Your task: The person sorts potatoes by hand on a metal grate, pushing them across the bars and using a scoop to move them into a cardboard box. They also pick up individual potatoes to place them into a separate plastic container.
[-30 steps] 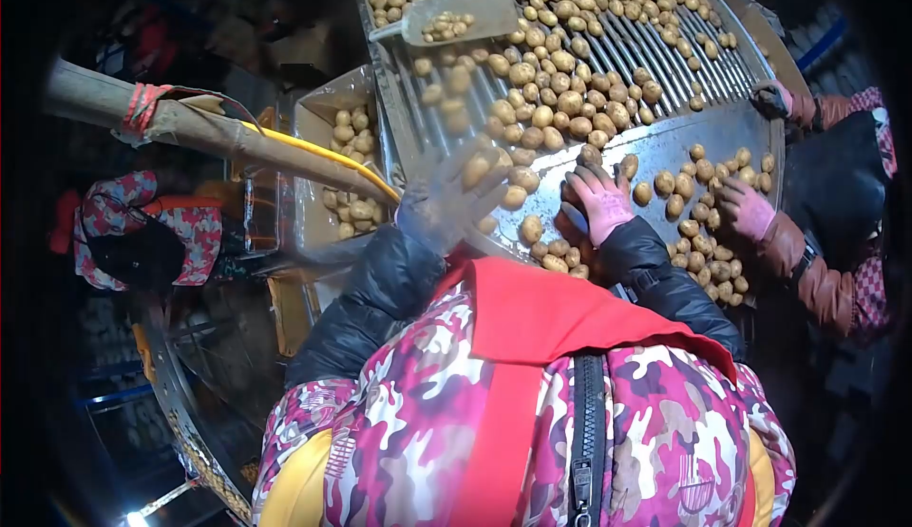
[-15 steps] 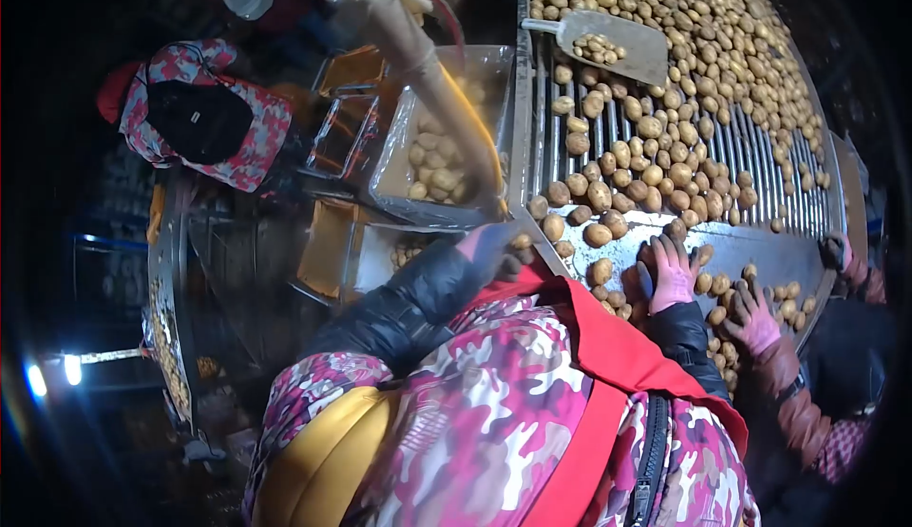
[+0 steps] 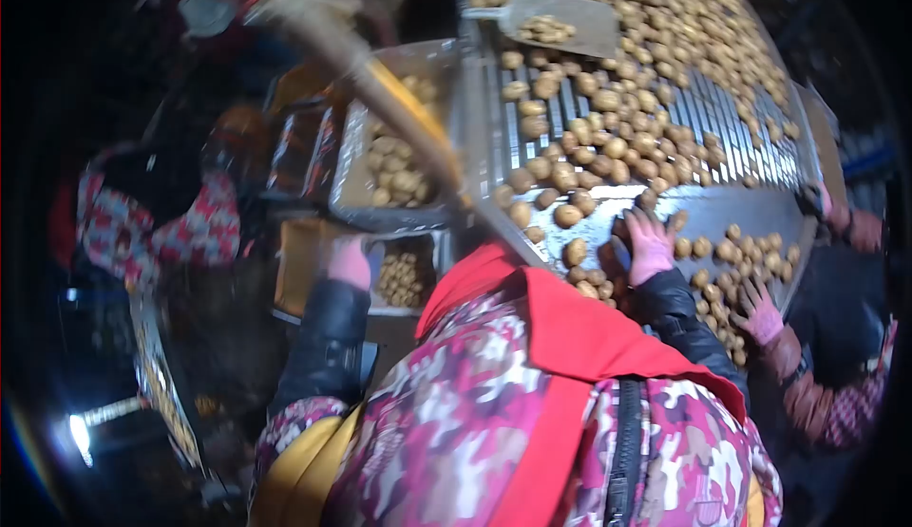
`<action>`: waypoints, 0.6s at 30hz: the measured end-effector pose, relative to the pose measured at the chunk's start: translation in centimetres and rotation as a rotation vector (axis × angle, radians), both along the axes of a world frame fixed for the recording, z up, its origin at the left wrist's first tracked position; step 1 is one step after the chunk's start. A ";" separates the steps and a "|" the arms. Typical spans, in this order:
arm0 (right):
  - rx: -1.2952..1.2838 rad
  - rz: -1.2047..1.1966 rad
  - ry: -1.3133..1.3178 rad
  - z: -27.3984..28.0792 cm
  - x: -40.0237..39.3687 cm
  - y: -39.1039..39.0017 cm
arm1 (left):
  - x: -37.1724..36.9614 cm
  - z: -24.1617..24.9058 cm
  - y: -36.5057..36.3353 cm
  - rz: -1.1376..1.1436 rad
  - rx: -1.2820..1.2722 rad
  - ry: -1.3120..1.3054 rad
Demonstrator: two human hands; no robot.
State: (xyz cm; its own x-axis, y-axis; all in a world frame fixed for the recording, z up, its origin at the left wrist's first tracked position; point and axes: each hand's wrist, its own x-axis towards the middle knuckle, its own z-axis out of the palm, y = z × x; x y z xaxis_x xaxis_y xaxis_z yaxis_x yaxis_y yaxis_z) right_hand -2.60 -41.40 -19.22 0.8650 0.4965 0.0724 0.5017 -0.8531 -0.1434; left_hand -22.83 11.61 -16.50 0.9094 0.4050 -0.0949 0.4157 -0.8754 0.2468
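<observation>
Head view: tan, round-to-oval potatoes [image 3: 567, 215] lie loose across a silver sheet-metal chute [image 3: 727, 206].
On the chute, the right hand [image 3: 650, 245], in a pink-and-grey glove, rests with fingers spread, no potato visibly gripped, potatoes beside the fingertips; left of the chute, the left hand [image 3: 351, 263], in a similar glove, is at a pale-lined box of small potatoes [image 3: 441, 259], too blurred to tell what its fingers hold. Potatoes could roll off the chute's near edge if pushed too hard; the co-worker's pink-gloved hand [image 3: 763, 318], at the chute's right, could be bumped if both reached for one cluster. Skins look smooth, some with darker patches.
</observation>
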 end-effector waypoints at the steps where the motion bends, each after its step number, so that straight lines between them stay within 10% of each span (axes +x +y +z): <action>1: -0.013 -0.014 0.029 0.3 0.0 0.1 | 1.8 3.5 -3.3 -0.015 0.007 0.082; 3: 0.076 -0.042 0.099 1.5 -0.9 1.3 | 3.8 -0.1 -5.3 -0.042 -0.503 -0.163; 9: 0.129 0.369 0.094 4.2 -0.3 2.3 | 15.4 4.7 -18.8 -0.810 -0.412 -0.184; 18: 0.056 -0.512 0.020 0.6 6.1 -10.8 | 30.4 0.7 -26.4 -0.827 -0.178 -0.235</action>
